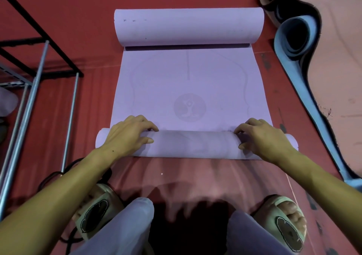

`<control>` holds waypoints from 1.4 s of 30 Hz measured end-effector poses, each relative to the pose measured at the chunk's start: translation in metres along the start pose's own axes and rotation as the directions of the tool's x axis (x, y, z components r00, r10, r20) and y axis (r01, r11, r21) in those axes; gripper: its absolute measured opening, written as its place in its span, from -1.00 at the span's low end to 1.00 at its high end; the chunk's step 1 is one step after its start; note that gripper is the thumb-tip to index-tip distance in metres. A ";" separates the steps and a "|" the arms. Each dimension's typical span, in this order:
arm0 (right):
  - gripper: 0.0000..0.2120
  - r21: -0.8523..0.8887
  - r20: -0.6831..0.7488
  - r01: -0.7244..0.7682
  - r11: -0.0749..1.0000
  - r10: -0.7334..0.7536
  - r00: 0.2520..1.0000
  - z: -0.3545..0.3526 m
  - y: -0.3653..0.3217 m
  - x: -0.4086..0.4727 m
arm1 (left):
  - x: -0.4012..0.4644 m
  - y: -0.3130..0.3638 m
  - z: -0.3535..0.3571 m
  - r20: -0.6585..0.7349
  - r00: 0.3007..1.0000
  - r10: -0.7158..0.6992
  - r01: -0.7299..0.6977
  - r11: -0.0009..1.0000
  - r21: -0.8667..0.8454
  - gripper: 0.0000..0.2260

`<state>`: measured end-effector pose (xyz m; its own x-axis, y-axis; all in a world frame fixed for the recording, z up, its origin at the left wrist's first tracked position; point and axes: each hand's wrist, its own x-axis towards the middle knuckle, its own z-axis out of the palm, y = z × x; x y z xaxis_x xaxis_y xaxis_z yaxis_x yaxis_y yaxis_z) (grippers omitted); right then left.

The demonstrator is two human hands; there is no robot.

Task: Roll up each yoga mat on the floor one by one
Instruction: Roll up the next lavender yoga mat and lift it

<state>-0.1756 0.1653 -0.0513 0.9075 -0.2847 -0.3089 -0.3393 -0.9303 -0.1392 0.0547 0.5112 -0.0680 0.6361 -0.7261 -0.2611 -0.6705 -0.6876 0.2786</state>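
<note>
Seen from above, a left hand (pixel 128 135) and right hand (pixel 262 138) curl their fingers over a short near-end roll of the purple yoga mat (pixel 188 90) (far end curled too), most of it flat on the red floor (pixel 88 10), a blue mat (pixel 290 45) loosely unrolled alongside.

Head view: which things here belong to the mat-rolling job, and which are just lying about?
Job:
- purple yoga mat, rolled at both ends
- left hand and right hand, curled over its near roll
- blue mat, loosely curled, to the right

Lying about:
- metal rack
- black cable
- red floor covering
</note>
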 end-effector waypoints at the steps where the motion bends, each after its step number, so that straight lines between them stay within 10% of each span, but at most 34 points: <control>1: -0.59 -0.002 -0.003 -0.003 1.000 0.003 1.000 0.001 0.000 0.000 | 0.001 -0.001 -0.001 0.004 1.000 0.000 0.000 1.000 -0.003 -0.71; 11: -0.70 0.023 -0.074 0.019 1.000 -0.018 0.997 0.008 0.002 0.003 | 0.004 -0.006 -0.001 0.008 1.000 -0.003 0.004 0.999 -0.043 -0.76; 24: -0.65 0.142 -0.219 -0.064 0.988 0.095 0.971 0.027 -0.006 -0.004 | -0.001 0.015 0.000 -0.002 1.000 -0.017 0.017 0.996 0.083 -0.28; 42: -0.09 0.014 -0.141 -0.011 1.000 0.013 0.990 0.031 -0.006 -0.008 | 0.008 0.014 0.001 0.060 0.998 0.027 -0.038 0.981 0.190 -0.30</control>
<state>-0.1885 0.1802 -0.0768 0.9289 -0.3263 -0.1751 -0.3526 -0.9238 -0.1493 0.0502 0.4953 -0.0672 0.5936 -0.7434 -0.3081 -0.7547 -0.6472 0.1073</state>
